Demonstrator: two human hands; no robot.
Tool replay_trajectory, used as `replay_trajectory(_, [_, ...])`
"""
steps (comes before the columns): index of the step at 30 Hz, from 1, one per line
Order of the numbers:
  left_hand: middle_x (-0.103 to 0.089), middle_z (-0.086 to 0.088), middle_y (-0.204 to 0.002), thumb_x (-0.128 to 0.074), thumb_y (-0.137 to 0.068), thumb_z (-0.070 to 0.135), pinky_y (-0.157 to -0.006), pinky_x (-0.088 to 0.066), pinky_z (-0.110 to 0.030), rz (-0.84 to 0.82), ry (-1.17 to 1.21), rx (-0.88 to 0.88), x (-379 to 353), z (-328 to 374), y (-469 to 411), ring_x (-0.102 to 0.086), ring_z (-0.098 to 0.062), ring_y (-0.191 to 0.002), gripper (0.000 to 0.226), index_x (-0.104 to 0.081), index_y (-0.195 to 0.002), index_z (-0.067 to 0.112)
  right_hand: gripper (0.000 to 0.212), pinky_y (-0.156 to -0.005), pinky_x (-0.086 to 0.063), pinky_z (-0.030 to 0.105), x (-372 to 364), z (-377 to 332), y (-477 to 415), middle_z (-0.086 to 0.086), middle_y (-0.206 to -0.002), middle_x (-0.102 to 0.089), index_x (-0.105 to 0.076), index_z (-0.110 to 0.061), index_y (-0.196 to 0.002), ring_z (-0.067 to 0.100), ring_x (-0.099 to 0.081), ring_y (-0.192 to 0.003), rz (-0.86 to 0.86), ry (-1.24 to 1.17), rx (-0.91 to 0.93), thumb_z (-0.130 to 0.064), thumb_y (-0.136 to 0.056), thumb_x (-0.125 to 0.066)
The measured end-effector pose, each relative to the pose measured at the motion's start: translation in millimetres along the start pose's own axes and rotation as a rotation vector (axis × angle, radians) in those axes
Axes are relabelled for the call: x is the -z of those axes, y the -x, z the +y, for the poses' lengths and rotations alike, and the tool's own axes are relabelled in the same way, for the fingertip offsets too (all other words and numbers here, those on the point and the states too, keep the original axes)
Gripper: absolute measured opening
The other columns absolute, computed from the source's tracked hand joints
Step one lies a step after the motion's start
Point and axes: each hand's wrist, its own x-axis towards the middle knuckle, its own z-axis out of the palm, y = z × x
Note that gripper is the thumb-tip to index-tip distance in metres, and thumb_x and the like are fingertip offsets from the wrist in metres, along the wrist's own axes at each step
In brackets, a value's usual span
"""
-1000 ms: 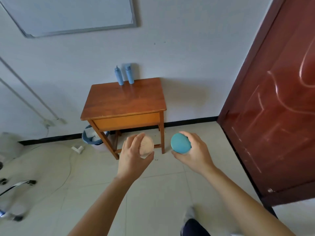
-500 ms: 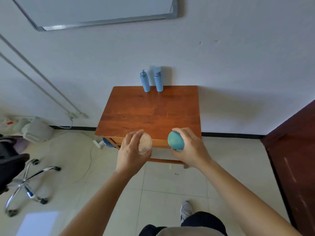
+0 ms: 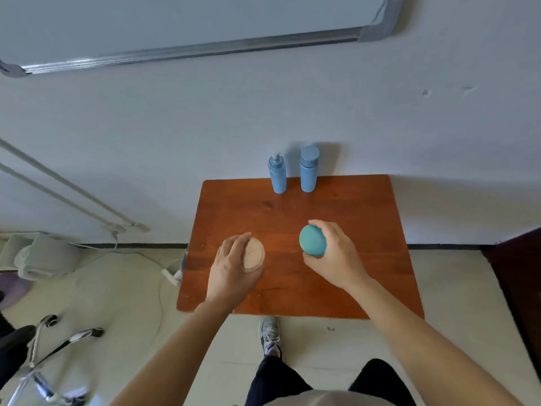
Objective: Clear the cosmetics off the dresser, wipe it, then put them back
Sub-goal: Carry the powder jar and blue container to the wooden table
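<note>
The wooden dresser (image 3: pixel 366 230) stands against the white wall. At its back edge a blue pump bottle (image 3: pixel 277 174) and a blue capped bottle (image 3: pixel 308 169) stand upright side by side. My left hand (image 3: pixel 231 271) holds a round beige jar (image 3: pixel 254 254) over the dresser's front left part. Over the middle right, my right hand (image 3: pixel 333 259) grips a round teal jar (image 3: pixel 312 244). Whether either jar touches the wood I cannot tell.
A chair's chrome base (image 3: pixel 49 356) is at the lower left on the tiled floor. A white power strip (image 3: pixel 171 275) with a cable lies left of the dresser. Grey folded cloth (image 3: pixel 44 256) sits by the wall. A dark red door (image 3: pixel 515 273) is at right.
I have come up to the dresser. Both hands, each with its jar, went from the front edge to above the top.
</note>
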Motion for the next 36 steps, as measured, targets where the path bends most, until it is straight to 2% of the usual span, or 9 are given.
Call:
replay_trajectory(3, [-0.051,0.008,-0.132,-0.079,-0.076,0.041,-0.085,-0.049,-0.025,-0.112,-0.023,-0.068,-0.8,-33.7,-60.9,-0.049,-0.013,-0.119,0.071,-0.046,-0.138,0.028,0.073,-0.084,-0.048,0.022,-25.0,-3.1,-41.0,-0.012,-0.123,-0.049,-0.044,-0.031,-0.136,0.005,-0.051,-0.102,0.072,0.001,-0.17,-0.032,-0.074,-0.082])
replay_trajectory(10, [-0.05,0.005,-0.134,-0.081,-0.075,0.036,-0.091,-0.051,-0.032,-0.287,-0.034,-0.146,-19.2,-81.8,-179.4,-0.049,-0.015,-0.12,0.075,-0.044,-0.139,0.027,0.076,-0.092,-0.041,0.021,-80.4,-8.0,-113.1,-0.006,-0.13,-0.051,-0.042,-0.024,-0.141,0.011,-0.052,-0.114,0.198,-0.03,-0.425,-0.031,-0.075,-0.081])
replay_trajectory(13, [-0.048,0.006,-0.136,-0.079,-0.076,0.038,-0.095,-0.052,-0.035,-0.299,0.008,-0.106,-37.3,-84.7,-215.3,-0.048,-0.014,-0.122,0.075,-0.042,-0.14,0.029,0.08,-0.099,-0.039,0.021,-95.9,-4.8,-138.6,-0.005,-0.137,-0.05,-0.04,-0.022,-0.143,0.012,-0.05,-0.122,0.242,-0.053,-0.489,-0.032,-0.075,-0.081])
replay_trajectory(17, [-0.049,0.005,-0.135,-0.079,-0.076,0.036,-0.096,-0.051,-0.037,-0.293,0.062,-0.081,-56.4,-87.3,-238.4,-0.049,-0.016,-0.121,0.073,-0.043,-0.139,0.029,0.08,-0.097,-0.04,0.02,-111.7,-3.3,-161.0,-0.004,-0.134,-0.053,-0.042,-0.021,-0.141,0.013,-0.052,-0.121,0.345,-0.087,-0.564,-0.033,-0.074,-0.083])
replay_trajectory(20, [-0.049,0.004,-0.135,-0.079,-0.076,0.034,-0.095,-0.052,-0.036,-0.291,0.099,-0.106,-63.7,-88.6,-247.9,-0.051,-0.018,-0.119,0.073,-0.043,-0.138,0.028,0.079,-0.101,-0.044,0.024,-121.7,-5.8,-171.3,-0.004,-0.133,-0.055,-0.043,-0.019,-0.14,0.013,-0.054,-0.12,0.438,-0.129,-0.586,-0.033,-0.073,-0.084])
replay_trajectory(24, [-0.046,0.003,-0.138,-0.081,-0.076,0.034,-0.091,-0.042,-0.024,-0.254,0.119,-0.134,-71.1,-92.4,-257.8,-0.049,-0.016,-0.122,0.072,-0.046,-0.138,0.024,0.079,-0.101,-0.046,0.022,-132.3,-8.2,-181.4,-0.002,-0.129,-0.056,-0.044,-0.018,-0.136,0.01,-0.055,-0.117,0.576,-0.195,-0.582,-0.027,-0.071,-0.087])
replay_trajectory(28, [-0.043,0.0,-0.137,-0.081,-0.077,0.035,-0.088,-0.042,-0.023,-0.214,0.14,-0.139,-77.3,-98.3,-260.2,-0.047,-0.015,-0.121,0.07,-0.047,-0.138,0.023,0.081,-0.099,-0.052,0.032,-140.5,3.9,-186.0,0.001,-0.128,-0.05,-0.045,-0.016,-0.133,0.011,-0.054,-0.118,0.631,-0.225,-0.553,-0.029,-0.067,-0.091])
replay_trajectory(33, [-0.028,-0.003,-0.152,-0.075,-0.081,0.043,-0.105,-0.036,-0.033,-0.279,0.049,-0.153,-73.6,-102.1,-247.7,-0.032,-0.02,-0.138,0.083,-0.031,-0.148,0.026,0.089,-0.105,-0.045,0.023,-131.7,8.7,-166.7,-0.002,-0.138,-0.047,-0.036,-0.021,-0.144,0.007,-0.049,-0.126,0.49,-0.208,-0.526,-0.04,-0.072,-0.086])
replay_trajectory(36, [-0.023,-0.008,-0.157,-0.065,-0.089,0.044,-0.114,-0.031,-0.051,-0.181,-0.017,-0.246,-56.8,-88.9,-231.9,-0.022,-0.027,-0.145,0.072,-0.032,-0.148,0.02,0.079,-0.101,-0.045,0.022,-107.5,-1.3,-141.6,-0.003,-0.145,-0.044,-0.029,-0.023,-0.15,0.006,-0.046,-0.13,0.485,-0.088,-0.484,-0.048,-0.087,-0.069])
